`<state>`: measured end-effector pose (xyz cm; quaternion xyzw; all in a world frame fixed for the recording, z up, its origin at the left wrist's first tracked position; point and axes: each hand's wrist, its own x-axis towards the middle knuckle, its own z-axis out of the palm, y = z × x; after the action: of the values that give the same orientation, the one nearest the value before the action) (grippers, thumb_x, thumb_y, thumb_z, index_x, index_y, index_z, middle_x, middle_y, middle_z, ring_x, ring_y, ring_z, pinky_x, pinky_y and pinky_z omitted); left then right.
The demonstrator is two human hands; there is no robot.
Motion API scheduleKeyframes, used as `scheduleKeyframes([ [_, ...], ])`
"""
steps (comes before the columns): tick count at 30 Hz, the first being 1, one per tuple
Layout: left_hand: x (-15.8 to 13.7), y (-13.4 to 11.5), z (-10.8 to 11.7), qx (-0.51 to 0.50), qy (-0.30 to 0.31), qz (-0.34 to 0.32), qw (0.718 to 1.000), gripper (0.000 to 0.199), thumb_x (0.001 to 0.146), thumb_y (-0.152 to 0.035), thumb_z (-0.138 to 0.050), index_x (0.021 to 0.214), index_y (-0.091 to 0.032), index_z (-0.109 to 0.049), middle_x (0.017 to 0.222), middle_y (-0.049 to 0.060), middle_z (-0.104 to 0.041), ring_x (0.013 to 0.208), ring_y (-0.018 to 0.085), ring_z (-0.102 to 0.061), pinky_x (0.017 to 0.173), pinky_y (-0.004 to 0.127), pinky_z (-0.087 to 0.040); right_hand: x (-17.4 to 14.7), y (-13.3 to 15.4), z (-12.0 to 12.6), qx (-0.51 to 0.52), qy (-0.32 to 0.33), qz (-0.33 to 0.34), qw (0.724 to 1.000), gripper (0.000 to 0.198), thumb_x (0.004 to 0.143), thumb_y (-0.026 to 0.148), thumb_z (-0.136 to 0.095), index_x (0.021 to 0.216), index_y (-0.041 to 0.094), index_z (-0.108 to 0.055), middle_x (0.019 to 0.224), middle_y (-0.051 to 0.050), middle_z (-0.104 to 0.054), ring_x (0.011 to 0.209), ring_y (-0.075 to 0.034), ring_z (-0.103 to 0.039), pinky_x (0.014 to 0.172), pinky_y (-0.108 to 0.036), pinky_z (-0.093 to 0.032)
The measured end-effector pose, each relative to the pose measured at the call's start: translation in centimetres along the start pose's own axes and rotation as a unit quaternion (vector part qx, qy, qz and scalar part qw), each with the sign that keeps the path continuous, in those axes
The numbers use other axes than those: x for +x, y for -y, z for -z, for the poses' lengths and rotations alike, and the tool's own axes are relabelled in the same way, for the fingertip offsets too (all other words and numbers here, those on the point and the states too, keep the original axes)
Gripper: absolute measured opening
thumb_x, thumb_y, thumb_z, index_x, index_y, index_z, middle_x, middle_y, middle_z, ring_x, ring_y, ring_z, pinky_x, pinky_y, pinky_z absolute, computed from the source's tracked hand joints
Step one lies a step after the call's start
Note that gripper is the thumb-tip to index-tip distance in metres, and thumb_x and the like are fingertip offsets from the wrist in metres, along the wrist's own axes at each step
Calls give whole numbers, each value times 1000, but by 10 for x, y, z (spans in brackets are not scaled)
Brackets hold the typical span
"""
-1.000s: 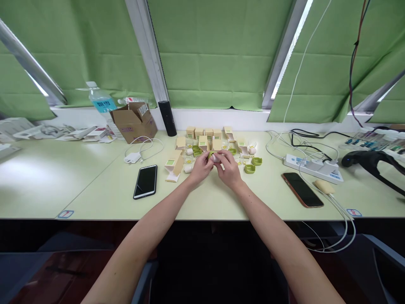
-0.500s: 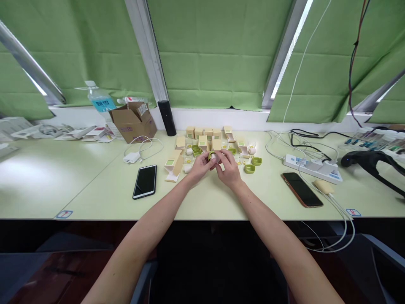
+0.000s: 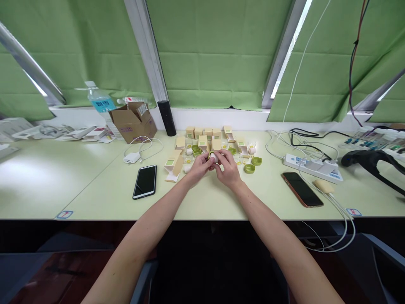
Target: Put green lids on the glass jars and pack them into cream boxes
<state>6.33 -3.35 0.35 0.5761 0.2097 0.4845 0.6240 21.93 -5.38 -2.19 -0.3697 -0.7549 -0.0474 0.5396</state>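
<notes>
My left hand (image 3: 200, 165) and my right hand (image 3: 229, 169) meet over the middle of the table, fingers closed together. Between them is a small white rounded piece (image 3: 214, 157) with a green cup-like shell (image 3: 209, 155) against its left side. Fingers hide much of both parts, so I cannot tell how far one sits inside the other. Around my hands lie similar green shells, such as one at the right (image 3: 249, 169), and a white piece (image 3: 252, 150). Several small beige boxes (image 3: 202, 143) stand just behind, and an opened beige box (image 3: 174, 165) lies left.
A phone (image 3: 144, 182) lies to the left, another phone (image 3: 302, 189) to the right. Behind them are a white charger (image 3: 132, 157), a cardboard box (image 3: 133, 124), a black cylinder (image 3: 166, 118) and a power strip (image 3: 311, 168) with cables. The table's front edge runs before me.
The white piece has turned slightly between my fingers and shows more of its rounded face. My hands have barely shifted; everything else on the table is unchanged.
</notes>
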Motion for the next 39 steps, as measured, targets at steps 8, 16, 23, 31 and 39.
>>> scheduleKeyframes([
  [8, 0, -1, 5, -81, 40, 0, 996, 49, 75, -52, -90, 104, -15, -75, 92, 7, -69, 77, 14, -62, 69, 27, -50, 0, -4, 0, 3, -14, -4, 1000, 40, 103, 24, -50, 142, 23, -60, 129, -18, -59, 110, -28, -66, 91, -47, -65],
  [16, 3, 2, 11, -110, 5, 0, 994, 46, 79, -41, -90, 115, -14, -76, 116, 14, -75, 114, 27, -69, 98, 37, -56, 6, 2, 3, -4, 3, -50, 999, 49, 101, 25, -53, 150, 27, -51, 134, -16, -58, 110, -28, -66, 89, -49, -66],
  [23, 6, -1, 21, -124, -74, -36, 989, 47, 78, -33, -91, 119, -19, -73, 117, 8, -73, 121, 26, -68, 113, 45, -53, -2, 2, 66, -170, 73, -194, 963, 34, 96, 25, -57, 130, 22, -62, 125, -15, -65, 114, -33, -63, 89, -48, -59],
  [31, 5, -1, 18, -134, -75, -33, 988, 53, 78, -31, -90, 127, -20, -71, 118, 8, -73, 122, 25, -68, 118, 48, -52, -35, 4, 131, -329, 233, -318, 858, 47, 100, 37, -59, 145, 26, -50, 130, -17, -59, 119, -35, -60, 81, -38, -52],
  [39, 7, 0, 20, -141, -78, -48, 986, 46, 79, -29, -89, 120, -19, -73, 120, 8, -73, 126, 26, -66, 119, 51, -51, -42, 3, 129, -318, 253, -326, 853, 55, 102, 40, -57, 153, 23, -44, 133, -19, -57, 120, -33, -62, 94, -40, -49],
])
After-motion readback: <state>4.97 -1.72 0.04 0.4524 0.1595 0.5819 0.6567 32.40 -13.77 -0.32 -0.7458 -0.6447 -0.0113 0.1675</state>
